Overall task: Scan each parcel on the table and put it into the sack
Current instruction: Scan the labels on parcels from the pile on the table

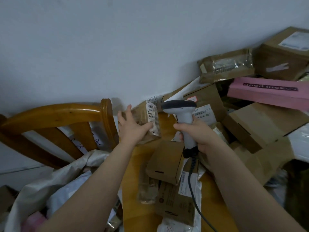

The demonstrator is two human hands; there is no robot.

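One parcel in hand, entry as follows.

Item: small brown parcel (142, 118), glossy with clear tape, oblong. A white label (152, 118) with barcode printing runs down the face turned towards the scanner (181, 111).

Position: raised off the table (140, 158), just to the left of the scanner head and level with it. Parcel and scanner are apart, with a narrow gap between them.

Holder: left hand (132, 129), grasping the parcel from its near side. The fingers curl round the lower edge beside the label and the thumb lies up the far-left side.

Scanner: grey, pistol-grip, held upright and clenched at the handle by the right hand (199, 133). Its dark nose points left at the labelled face. A black cable (192, 190) hangs from the grip.

Governing relation: the label lies directly left of the scanner nose, its long side roughly upright. By my reading it is presented for the read, with little aiming needed.

Sack (50, 185): white woven, mouth open, well below and left of the scanner, under a wooden chair (55, 114). The left hand is the nearer of the two to it.

Remaining stock: many cardboard parcels, below and right of the scanner.

Status, judged: scan step in hand, drop into sack not yet done.
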